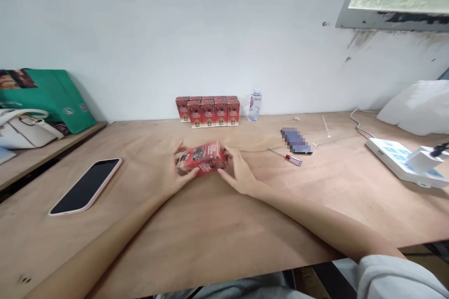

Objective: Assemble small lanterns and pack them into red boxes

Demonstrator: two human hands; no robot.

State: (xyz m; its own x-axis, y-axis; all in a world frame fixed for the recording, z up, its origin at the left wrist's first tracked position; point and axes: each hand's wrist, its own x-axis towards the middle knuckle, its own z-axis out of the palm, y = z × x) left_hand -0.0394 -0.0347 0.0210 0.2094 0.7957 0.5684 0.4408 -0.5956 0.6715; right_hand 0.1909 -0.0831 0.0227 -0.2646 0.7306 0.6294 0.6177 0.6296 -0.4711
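Between both hands, just over the middle of the wooden table [210,233], is a red printed box [203,157], lying on its side and slightly tilted. My left hand [174,175] grips its left end, thumb along the near side; the hand is a little blurred. At the other end, my right hand [242,173] holds the box with its fingers bent around the corner and the thumb below. Beyond them, against the wall, several similar red boxes [208,114] stand upright in two rows.
A clear bottle [255,105] stands right of the boxes. Rightward lie a screwdriver [286,156], a dark phone [296,141] and a white power strip [403,159]. A pink-edged phone [86,188] is at left, near a white handbag [26,131] and green bag [59,96].
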